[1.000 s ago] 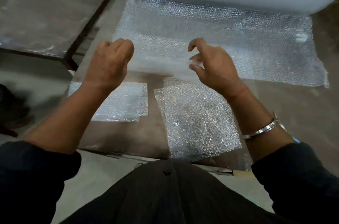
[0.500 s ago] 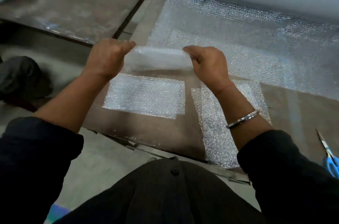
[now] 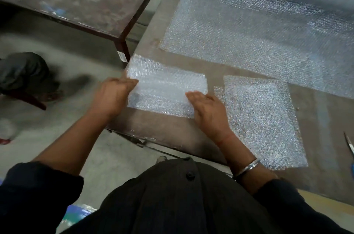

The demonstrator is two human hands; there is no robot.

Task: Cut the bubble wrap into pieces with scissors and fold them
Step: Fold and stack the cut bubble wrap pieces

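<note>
Lowered onto the table (image 3: 172,124), folded bubble wrap (image 3: 164,90) — left hand (image 3: 113,95) gripping, right hand (image 3: 206,111) flat.

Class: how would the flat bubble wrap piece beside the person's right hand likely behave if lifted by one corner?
The unfolded piece looks thin and see-through, so it would probably droop, not stay stiff. It likely weighs very little. Lying flat, it shouldn't roll.

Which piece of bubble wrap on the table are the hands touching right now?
The folded piece at the table's left corner: the left hand grips its left edge and the right hand presses it flat. The flat piece and the long sheet lie untouched.
</note>
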